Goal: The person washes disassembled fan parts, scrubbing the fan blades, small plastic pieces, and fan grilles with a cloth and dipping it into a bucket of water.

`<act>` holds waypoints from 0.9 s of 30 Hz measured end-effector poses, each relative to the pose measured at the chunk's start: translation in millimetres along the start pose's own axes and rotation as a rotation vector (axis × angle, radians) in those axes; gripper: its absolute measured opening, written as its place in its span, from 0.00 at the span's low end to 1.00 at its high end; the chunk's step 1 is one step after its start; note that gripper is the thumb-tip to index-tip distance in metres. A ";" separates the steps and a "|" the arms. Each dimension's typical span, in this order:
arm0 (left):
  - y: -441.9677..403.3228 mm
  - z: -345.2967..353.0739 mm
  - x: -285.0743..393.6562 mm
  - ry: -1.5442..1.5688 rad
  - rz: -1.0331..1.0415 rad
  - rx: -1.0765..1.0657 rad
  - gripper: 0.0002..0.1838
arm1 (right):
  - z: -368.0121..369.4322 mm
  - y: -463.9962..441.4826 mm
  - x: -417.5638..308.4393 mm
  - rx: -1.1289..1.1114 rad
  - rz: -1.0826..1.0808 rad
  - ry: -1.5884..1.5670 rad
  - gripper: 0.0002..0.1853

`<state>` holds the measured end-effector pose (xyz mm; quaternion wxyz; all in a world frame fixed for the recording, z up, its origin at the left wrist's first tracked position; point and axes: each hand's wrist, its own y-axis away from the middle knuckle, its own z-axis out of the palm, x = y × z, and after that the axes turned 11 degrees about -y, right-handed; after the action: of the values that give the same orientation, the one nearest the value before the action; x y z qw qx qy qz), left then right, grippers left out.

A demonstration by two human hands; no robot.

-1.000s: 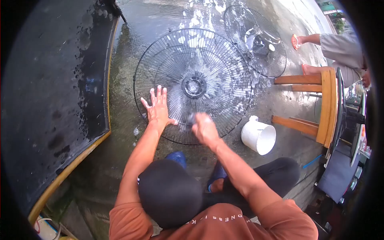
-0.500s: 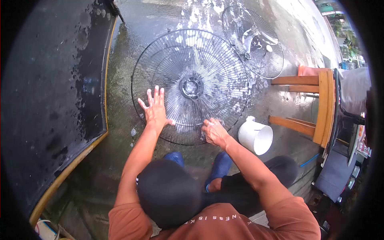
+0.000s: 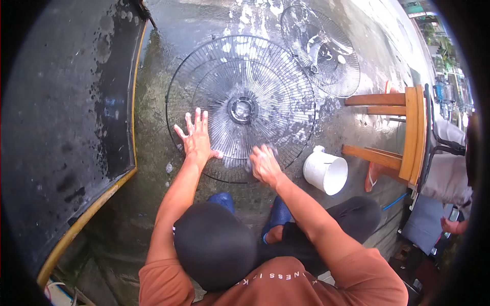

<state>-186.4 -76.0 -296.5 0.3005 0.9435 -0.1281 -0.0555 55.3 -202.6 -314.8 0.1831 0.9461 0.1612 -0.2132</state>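
Note:
A large round fan grille [image 3: 286, 97] of dark wire lies flat on the wet ground in front of me, with a hub ring [image 3: 242, 109] at its middle and white suds on it. My left hand [image 3: 196, 140] rests open on its near left part, fingers spread and soapy. Over the near edge, right of centre, my right hand [image 3: 265, 164] is closed, its fingers curled down against the wires. A greyish, foamy bit shows at its sides, too blurred to name. Beyond, at the upper right, a second fan grille [image 3: 347, 76] holds white curved parts [image 3: 316, 48].
A white tub [image 3: 326, 172] stands right of the grille. Farther right are a wooden stool [image 3: 411, 135] and another person's sandalled foot [image 3: 373, 173] and hand [image 3: 451, 226]. A dark board with a yellow edge [image 3: 135, 112] borders the left. My blue shoes [image 3: 279, 214] are close to the grille.
My right hand has shifted slightly left and now looks blurred. My left hand keeps its place. At the right, the other person has moved, and a foot and hand have come into view.

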 end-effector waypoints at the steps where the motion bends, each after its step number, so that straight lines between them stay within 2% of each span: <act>1: -1.1 0.4 0.0 -0.002 0.006 0.016 0.88 | -0.7 4.8 6.9 -0.023 0.010 -0.029 0.06; 3: -2.8 0.5 -0.1 -0.011 0.008 0.009 0.88 | -2.4 10.8 19.3 -0.068 0.031 -0.085 0.04; 5: -1.8 -1.1 1.6 -0.030 0.007 -0.008 0.88 | -35.1 -25.8 16.1 0.382 0.133 -0.252 0.05; 6: -3.8 -2.0 1.8 -0.032 0.005 0.000 0.88 | -55.4 -48.6 10.7 0.526 0.125 -0.204 0.10; 7: -3.4 -1.1 2.2 -0.037 0.005 0.002 0.88 | -71.3 -73.9 1.9 0.616 0.218 -0.124 0.14; 10: 0.9 -0.1 1.0 -0.039 0.013 0.002 0.88 | -46.3 -118.1 17.8 0.575 0.149 -0.189 0.14; 13: -1.8 -4.7 -1.0 -0.001 0.013 0.020 0.87 | -16.8 -115.5 49.2 0.609 0.031 -0.051 0.20; 16: 2.6 -4.5 -1.0 0.013 0.000 -0.001 0.86 | -31.5 -94.2 77.3 0.526 0.200 0.061 0.13; 18: 1.5 -3.3 -1.6 0.006 0.002 0.008 0.87 | -48.0 -85.7 96.5 0.571 0.309 0.170 0.14; 21: -0.4 1.1 -1.4 -0.019 0.014 0.015 0.87 | -73.8 -82.3 94.0 0.539 0.553 0.128 0.15; 24: -0.2 -4.7 1.3 -0.026 0.001 -0.020 0.88 | -74.0 -108.1 58.1 0.853 0.345 -0.216 0.16; 26: 0.6 -2.3 2.1 -0.051 0.010 -0.025 0.88 | -52.2 -131.3 40.1 0.689 0.195 -0.236 0.17; 27: 1.8 -1.5 1.4 -0.045 0.014 -0.020 0.88 | -42.2 -134.5 35.7 0.612 0.221 -0.228 0.17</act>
<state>-185.1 -76.9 -294.3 0.3072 0.9381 -0.1407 -0.0759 48.9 -58.5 -333.2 -0.0705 0.9389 -0.0350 -0.3351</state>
